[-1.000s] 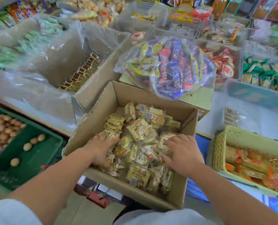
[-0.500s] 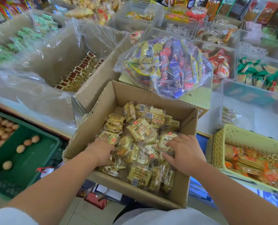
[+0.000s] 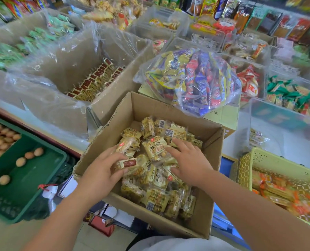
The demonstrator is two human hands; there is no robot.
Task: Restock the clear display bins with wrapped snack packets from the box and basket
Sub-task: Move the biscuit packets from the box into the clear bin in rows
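The left hand (image 3: 103, 171) pinches a clear-wrapped packet (image 3: 128, 163), seemingly red-labelled. Just right of that grip, the right hand (image 3: 190, 160) lies flat, fingers spread, on yellow packets (image 3: 155, 148) in the box (image 3: 114, 131).

A green crate (image 3: 33, 180) sits below the counter's front edge, at left. Loose eggs (image 3: 21, 161) lie on its floor, with more heaped at its left end. On the counter's left half stands a plastic-lined carton (image 3: 72, 57) holding rows of red-and-yellow bars (image 3: 94, 82). A clear bag of mixed sweets (image 3: 192, 78) rests on a yellow carton (image 3: 224, 115) at centre.
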